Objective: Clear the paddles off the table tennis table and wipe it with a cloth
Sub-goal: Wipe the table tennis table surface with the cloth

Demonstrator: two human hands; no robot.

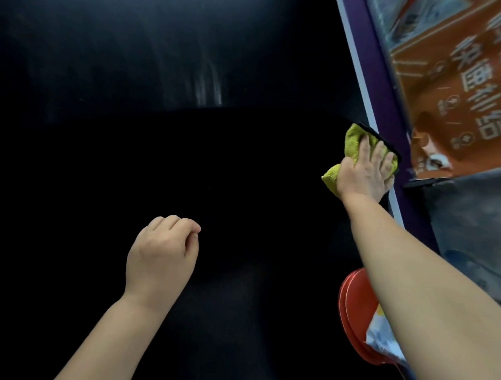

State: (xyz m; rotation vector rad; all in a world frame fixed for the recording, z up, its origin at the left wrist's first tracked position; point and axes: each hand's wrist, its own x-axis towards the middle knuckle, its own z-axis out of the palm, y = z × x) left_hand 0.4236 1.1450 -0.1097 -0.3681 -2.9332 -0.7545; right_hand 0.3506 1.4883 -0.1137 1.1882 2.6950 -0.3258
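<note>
The dark table tennis table (185,135) fills most of the view. My right hand (365,171) presses a yellow-green cloth (352,140) flat on the table near its right edge, beside the white line and purple rim (381,80). A black flat thing (381,141) lies partly under the cloth and my fingers. My left hand (163,249) hovers over the middle of the table, fingers curled in with nothing in them. Red paddles (358,308) lie stacked at the lower right, partly hidden by my right forearm.
Faint wipe streaks (208,86) show on the far part of the table. Beyond the right rim lies an orange printed banner (453,83) and a grey floor (477,224). A whitish wrapper (382,336) rests on the paddles.
</note>
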